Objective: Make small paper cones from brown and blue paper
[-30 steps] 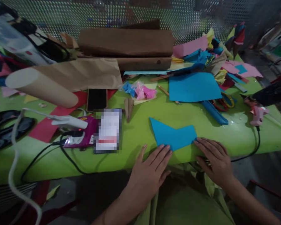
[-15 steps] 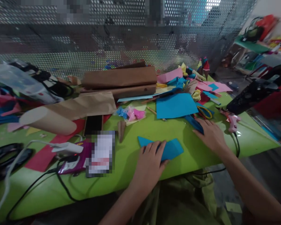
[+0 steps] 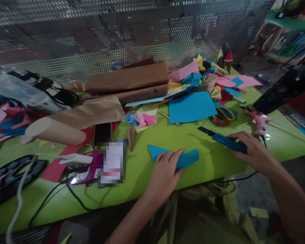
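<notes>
Head view shows one change: your right hand [image 3: 254, 149] was beside the large blue sheet [image 3: 190, 106] half a second ago, and now it has brought the blue cutter [image 3: 226, 141] nearer to you. Its fingers are clamped on the handle, and the dark blade [image 3: 205, 130] points to the left, above the green table [image 3: 132, 183], apart from any paper. So the cutter is in your grip, and only one hand is at the paper.

Your left hand [image 3: 165, 173] stays on the folded blue paper [image 3: 191, 159], which lies near the front edge of the table. These fingers are a little apart and lie over it, not closed around it. The scissors [image 3: 227, 113] lie just beside the large sheet, untouched.
</notes>
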`<action>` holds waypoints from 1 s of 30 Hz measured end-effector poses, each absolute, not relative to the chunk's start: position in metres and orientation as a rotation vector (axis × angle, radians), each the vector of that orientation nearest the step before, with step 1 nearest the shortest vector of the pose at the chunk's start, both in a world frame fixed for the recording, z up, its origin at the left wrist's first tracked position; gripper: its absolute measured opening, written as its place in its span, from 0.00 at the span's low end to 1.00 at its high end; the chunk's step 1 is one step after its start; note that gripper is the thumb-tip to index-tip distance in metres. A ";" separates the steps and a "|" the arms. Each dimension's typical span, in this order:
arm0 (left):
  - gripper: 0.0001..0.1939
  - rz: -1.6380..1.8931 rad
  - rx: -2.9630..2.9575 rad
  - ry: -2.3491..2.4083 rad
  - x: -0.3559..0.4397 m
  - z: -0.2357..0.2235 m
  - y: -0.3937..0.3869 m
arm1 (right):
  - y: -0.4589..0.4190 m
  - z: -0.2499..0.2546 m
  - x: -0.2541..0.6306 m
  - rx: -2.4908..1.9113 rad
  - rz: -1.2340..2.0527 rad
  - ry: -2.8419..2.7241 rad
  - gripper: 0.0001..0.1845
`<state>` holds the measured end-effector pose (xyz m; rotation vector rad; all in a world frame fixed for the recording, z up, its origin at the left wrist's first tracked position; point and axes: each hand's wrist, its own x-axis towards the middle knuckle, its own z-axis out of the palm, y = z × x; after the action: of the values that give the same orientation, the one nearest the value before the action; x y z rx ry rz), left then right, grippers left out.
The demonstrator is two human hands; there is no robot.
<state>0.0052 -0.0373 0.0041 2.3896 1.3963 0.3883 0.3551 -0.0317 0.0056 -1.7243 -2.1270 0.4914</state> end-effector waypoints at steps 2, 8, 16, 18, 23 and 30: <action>0.19 0.431 2.436 1.318 0.005 0.003 -0.042 | -0.044 0.005 0.357 -1.677 0.611 -2.097 0.22; 0.14 0.405 2.630 1.099 0.001 0.006 -0.059 | -0.066 0.000 0.357 -1.569 0.755 -2.184 0.26; 0.04 0.517 2.493 1.133 0.000 0.004 -0.061 | -0.062 -0.005 0.359 -1.479 0.742 -2.275 0.30; 0.03 0.582 2.428 1.183 0.000 0.004 -0.058 | -0.061 -0.006 0.360 -1.475 0.702 -2.300 0.31; 0.07 0.649 2.340 1.385 -0.001 0.002 -0.050 | -0.059 -0.009 0.361 -1.431 0.643 -2.340 0.32; 0.17 0.566 2.401 1.532 0.000 0.001 -0.043 | -0.054 -0.005 0.359 -1.399 0.589 -2.361 0.32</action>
<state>0.0002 -0.0431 0.0012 2.4009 1.5316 0.5662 0.3593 -0.0538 -0.0048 -1.3989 -2.3605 0.5894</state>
